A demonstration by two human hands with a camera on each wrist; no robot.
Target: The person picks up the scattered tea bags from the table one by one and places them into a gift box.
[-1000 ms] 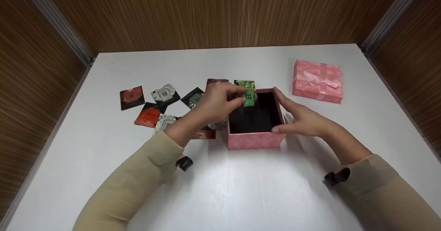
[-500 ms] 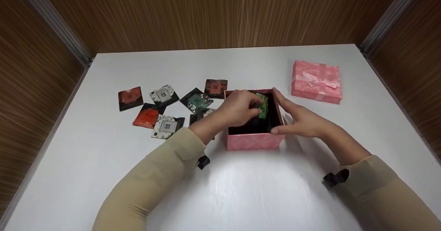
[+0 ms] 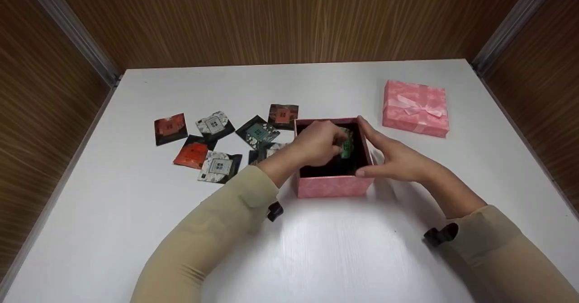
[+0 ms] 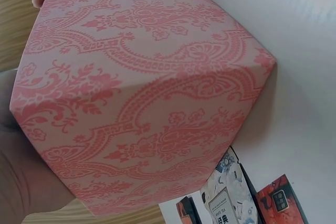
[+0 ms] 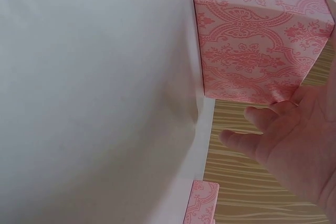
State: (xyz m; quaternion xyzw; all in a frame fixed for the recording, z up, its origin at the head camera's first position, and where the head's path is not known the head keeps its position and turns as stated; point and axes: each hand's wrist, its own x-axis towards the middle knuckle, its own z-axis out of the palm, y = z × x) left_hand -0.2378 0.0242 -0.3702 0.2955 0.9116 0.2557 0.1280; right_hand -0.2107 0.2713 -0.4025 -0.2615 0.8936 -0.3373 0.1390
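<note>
My left hand point(image 3: 318, 144) reaches over the left rim into an open pink patterned gift box point(image 3: 332, 187), pinching a green tea sachet point(image 3: 347, 149) between thumb and fingers. The sachet is inside the dark interior, near the right wall. My right hand point(image 3: 398, 159) holds the box's right side, thumb at the near corner and index finger at the far corner. In the right wrist view, its other fingers point(image 5: 247, 142) spread loosely beside the box wall. The left wrist view shows the box's outer walls point(image 4: 152, 93) and the left palm point(image 4: 31, 177) at its rim; the left fingertips are hidden there.
Left of the box lie several tea sachets: red ones point(image 3: 170, 129), white ones point(image 3: 213, 125) and a dark green one point(image 3: 258, 132). A brown-red sachet point(image 3: 283, 115) lies behind the box's left corner. The pink lid with a bow point(image 3: 415, 107) sits at back right on the white table point(image 3: 334, 248).
My left hand has carried the green sachet rightward from above the box's left rim and lowered it into the box. The right hand stays at the box's right side.
</note>
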